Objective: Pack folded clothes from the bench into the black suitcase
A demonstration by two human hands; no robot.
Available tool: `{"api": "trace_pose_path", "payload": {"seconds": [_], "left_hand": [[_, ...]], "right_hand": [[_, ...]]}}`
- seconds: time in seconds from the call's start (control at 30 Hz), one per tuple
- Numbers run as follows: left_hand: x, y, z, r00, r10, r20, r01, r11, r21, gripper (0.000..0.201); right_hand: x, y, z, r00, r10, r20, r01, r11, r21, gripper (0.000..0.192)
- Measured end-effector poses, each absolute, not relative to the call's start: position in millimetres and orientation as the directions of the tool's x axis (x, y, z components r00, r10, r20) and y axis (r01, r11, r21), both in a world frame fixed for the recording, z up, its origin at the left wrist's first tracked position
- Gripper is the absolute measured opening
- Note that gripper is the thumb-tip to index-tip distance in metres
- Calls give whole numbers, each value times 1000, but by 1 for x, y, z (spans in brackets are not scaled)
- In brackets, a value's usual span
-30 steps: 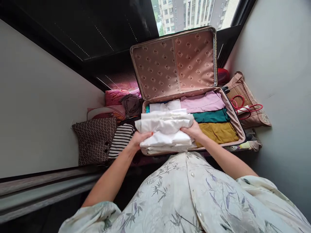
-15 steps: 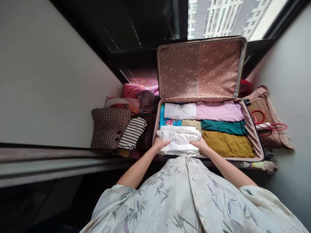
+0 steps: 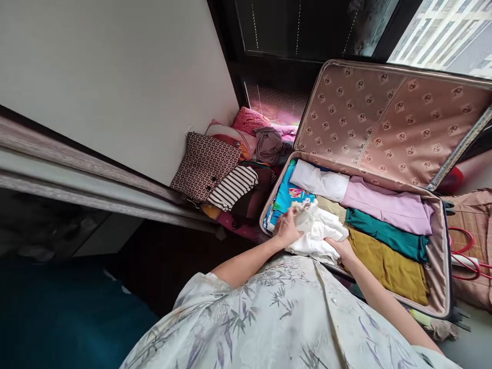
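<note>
**Both hands on a white bundle in the open suitcase**

The open suitcase (image 3: 442, 266) lies on the floor with its patterned pink lid (image 3: 388, 118) propped up against the window. At its near left corner sits a stack of folded white clothes (image 3: 319, 233), resting on the other garments already packed there. The left hand (image 3: 287, 227) lies over the stack's left end, fingers curled down onto the cloth; the right hand (image 3: 343, 249) presses against its near right edge, fingers partly tucked under the fabric. Whether either hand truly clutches the cloth or only presses on it cannot be told.

Inside the case, just beyond the stack, is a blue floral garment (image 3: 286, 197) along the left wall. A folded white piece (image 3: 319, 182) lies by the hinge, with a lilac garment (image 3: 392, 207) beside it. Nearer the person come a teal garment (image 3: 384, 236) and then a mustard garment (image 3: 392, 266), which touches the white stack's right side.

Outside the case, on the left, a brown patterned cushion (image 3: 203, 166) leans on the wall, touching a striped top (image 3: 232, 187). A woven bag with red handles (image 3: 469, 241) stands on the right.
</note>
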State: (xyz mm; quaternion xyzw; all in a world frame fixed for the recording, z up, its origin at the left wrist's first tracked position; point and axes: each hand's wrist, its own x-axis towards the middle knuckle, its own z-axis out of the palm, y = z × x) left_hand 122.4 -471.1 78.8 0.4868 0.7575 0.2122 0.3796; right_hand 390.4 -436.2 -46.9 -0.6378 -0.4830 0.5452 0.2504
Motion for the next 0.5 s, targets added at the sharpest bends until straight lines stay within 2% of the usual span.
{"api": "trace_pose_path", "payload": {"seconds": [0.07,0.13,0.17,0.23,0.4,0.5], "left_hand": [[101,-464,69,-322,787,-526,317,613,724,87],[84,-457,62,-206,682,-702,81,727,682,67],[79,-455,60,-122,652,-749,18,755,655,57],[73,-453,57,-38,643,-765,10,766,643,54],[78,-455,63,-107,747,-656,175,664,727,84],[86,-451,78,-131,761,-635,232,647,727,70]], "right_hand": [[388,-436,-45,-40,868,-495,287,-464,-838,80],[386,-436,-41,-24,851,-525,263,-502,-824,80],[385,-435,-40,-18,845,-534,260,-512,-819,80],[383,-435,-36,-8,840,-543,252,-524,-814,79],[383,-435,-34,5,852,-523,244,-509,-826,76],[384,-436,-33,13,859,-512,255,-498,-829,71]]}}
